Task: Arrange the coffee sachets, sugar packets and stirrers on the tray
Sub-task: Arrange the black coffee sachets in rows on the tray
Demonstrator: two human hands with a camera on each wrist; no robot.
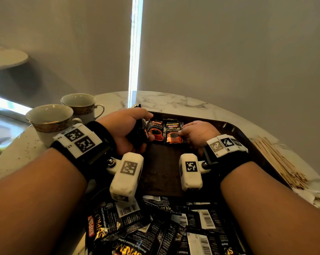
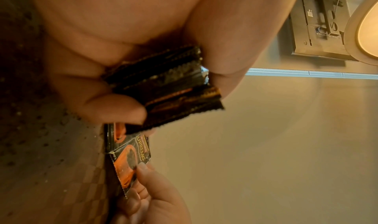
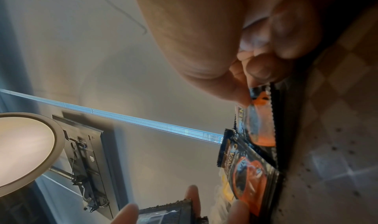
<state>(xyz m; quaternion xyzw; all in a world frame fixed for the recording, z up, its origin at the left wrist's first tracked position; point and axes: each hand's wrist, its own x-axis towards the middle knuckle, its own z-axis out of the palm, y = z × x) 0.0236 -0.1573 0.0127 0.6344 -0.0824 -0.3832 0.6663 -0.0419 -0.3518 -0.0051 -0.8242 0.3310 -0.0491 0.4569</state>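
On the tray [image 1: 234,129] — sachet [image 1: 174,134] pinched between right fingers [image 1: 183,133].

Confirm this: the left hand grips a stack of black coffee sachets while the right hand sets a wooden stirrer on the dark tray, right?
Not quite. In the head view the right hand pinches a black coffee sachet, not a stirrer, on the dark tray. The left hand does grip a stack of black coffee sachets.
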